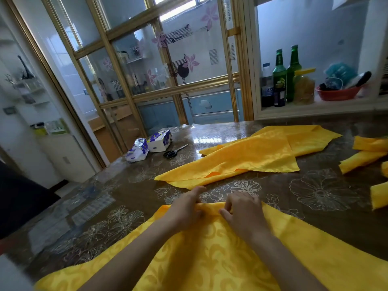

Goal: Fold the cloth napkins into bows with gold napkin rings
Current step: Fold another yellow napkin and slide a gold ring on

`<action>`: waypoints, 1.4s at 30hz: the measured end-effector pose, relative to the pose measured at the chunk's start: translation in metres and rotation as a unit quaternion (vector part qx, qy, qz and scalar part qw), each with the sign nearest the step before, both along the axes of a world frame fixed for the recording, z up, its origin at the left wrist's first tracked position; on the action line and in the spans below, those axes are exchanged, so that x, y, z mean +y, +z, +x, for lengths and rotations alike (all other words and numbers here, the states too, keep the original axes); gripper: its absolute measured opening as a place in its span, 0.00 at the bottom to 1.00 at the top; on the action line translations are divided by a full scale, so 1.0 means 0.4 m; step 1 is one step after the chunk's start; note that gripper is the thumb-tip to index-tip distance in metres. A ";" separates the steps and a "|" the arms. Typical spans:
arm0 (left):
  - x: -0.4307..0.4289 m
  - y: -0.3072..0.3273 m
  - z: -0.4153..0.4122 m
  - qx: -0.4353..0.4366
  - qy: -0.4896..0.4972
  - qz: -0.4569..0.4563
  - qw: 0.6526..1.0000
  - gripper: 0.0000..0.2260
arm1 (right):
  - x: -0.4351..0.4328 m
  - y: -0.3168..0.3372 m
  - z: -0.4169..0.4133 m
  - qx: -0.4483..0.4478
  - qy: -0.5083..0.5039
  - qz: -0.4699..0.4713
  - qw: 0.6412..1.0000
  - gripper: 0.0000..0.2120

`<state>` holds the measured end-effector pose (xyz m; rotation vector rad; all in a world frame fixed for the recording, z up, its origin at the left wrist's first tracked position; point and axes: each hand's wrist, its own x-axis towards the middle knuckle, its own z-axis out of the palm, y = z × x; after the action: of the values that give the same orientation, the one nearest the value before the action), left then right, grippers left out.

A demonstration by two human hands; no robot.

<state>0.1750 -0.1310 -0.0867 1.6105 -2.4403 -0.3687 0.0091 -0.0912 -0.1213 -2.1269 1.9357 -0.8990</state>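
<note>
A yellow cloth napkin [210, 255] with a woven pattern lies spread on the table right in front of me. My left hand [185, 208] and my right hand [243, 213] sit side by side at its far edge, each pinching the fabric there with curled fingers. More yellow napkins [249, 154] lie loosely spread in the middle of the table. Folded yellow napkins [365, 153] lie at the right edge. No gold napkin ring shows in view.
The table [315, 192] has a glossy brown flowered cover. Black-handled scissors [173, 152] and two tissue packs [149, 144] lie at the far left. Behind stand a gold-framed glass partition [134, 70] and a shelf with green bottles [286, 76] and a red basket [338, 93].
</note>
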 end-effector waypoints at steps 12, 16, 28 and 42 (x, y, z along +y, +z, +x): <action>0.091 -0.059 0.001 0.010 0.050 -0.112 0.992 0.13 | 0.003 0.004 0.016 0.028 0.020 -0.111 0.993 0.26; 0.126 -0.053 -0.012 -0.054 0.164 -0.077 0.982 0.09 | 0.023 0.019 0.030 0.121 0.052 -0.126 0.983 0.19; 0.095 -0.087 -0.031 0.106 0.163 -0.165 0.967 0.11 | 0.020 0.008 0.017 0.082 0.039 -0.012 0.996 0.11; 0.116 -0.078 -0.015 0.058 0.100 -0.111 0.987 0.18 | 0.008 0.036 0.015 0.093 0.075 0.038 0.992 0.11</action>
<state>0.1691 -0.0846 -0.1181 1.6671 -2.1254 -0.1486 0.0151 -0.0881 -0.1067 -2.3460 1.8249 -0.6098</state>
